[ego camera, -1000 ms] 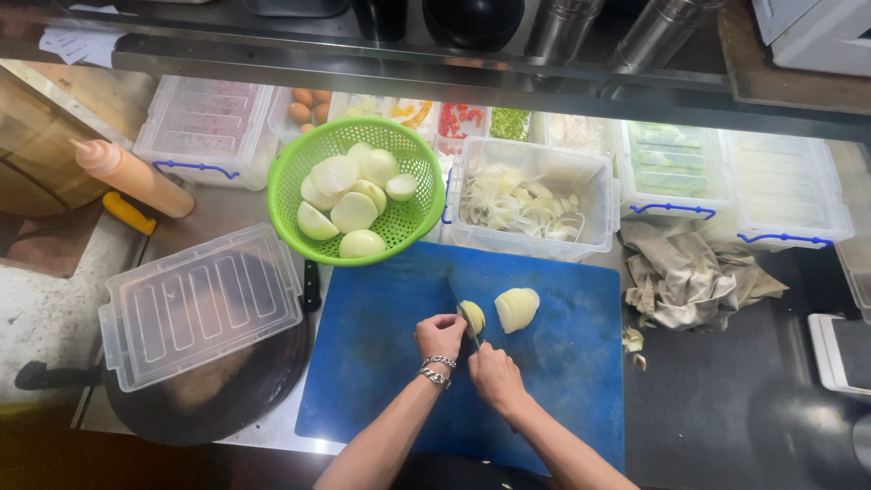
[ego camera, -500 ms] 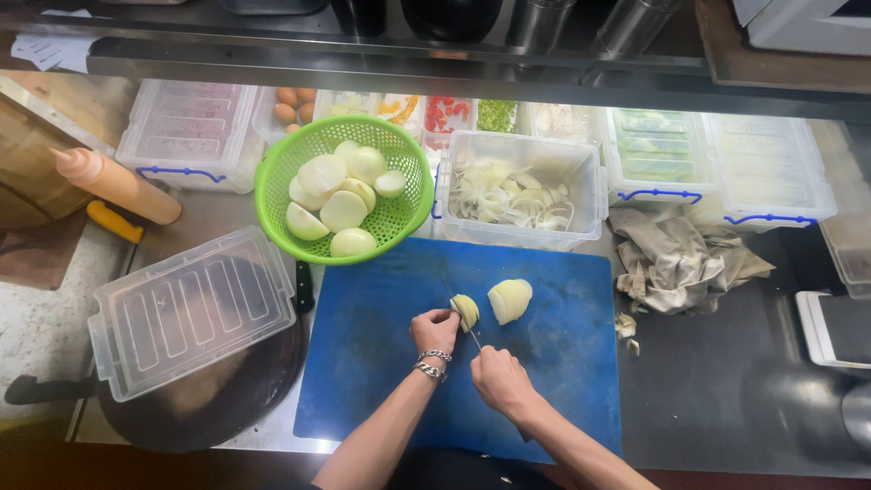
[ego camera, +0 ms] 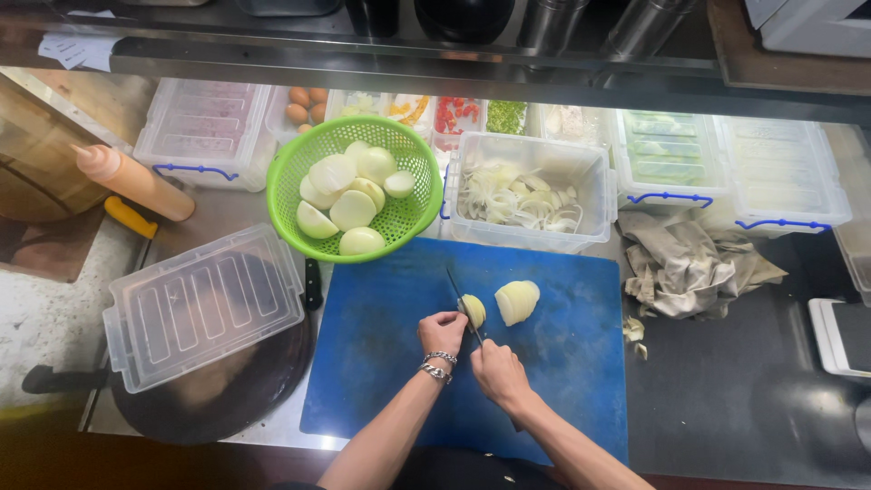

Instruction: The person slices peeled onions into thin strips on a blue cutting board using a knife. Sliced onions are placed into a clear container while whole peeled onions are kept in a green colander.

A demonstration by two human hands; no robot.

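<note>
A: Blue plastic, item one: the cutting board (ego camera: pixel 381 363), lying flat on the steel counter at the middle of the view. Next in size?

B: Dark wok (ego camera: pixel 213 408) at the left, a clear ribbed tub lid (ego camera: pixel 204 308) resting across it. Then the clear tub of sliced onion (ego camera: pixel 531 191) touching the board's far edge, and beside it the green perforated basket (ego camera: pixel 399 222) holding peeled onion halves (ego camera: pixel 349 195), its rim overlapping the board's far left corner.

A: Smaller lots?

B: Crumpled grey cloth (ego camera: pixel 685 263) just right of the board; an orange squeeze bottle (ego camera: pixel 132 181) lying tilted at far left; lidded clear containers with blue clips along the back.

A: And the hands?

B: Left hand (ego camera: pixel 443 333), chain bracelet at the wrist, fingers curled down onto a small onion piece (ego camera: pixel 474 310) on the board, pinning it. Right hand (ego camera: pixel 497 374) clenched around the handle of a kitchen knife (ego camera: pixel 461 304); the blade runs away from the person and stands against that piece's left side.

A: Anything loose?

B: One onion half (ego camera: pixel 517 301) just right of the pinned piece, apart from both hands. Onion scraps (ego camera: pixel 635 331) off the board's right edge, smallest entry.
</note>
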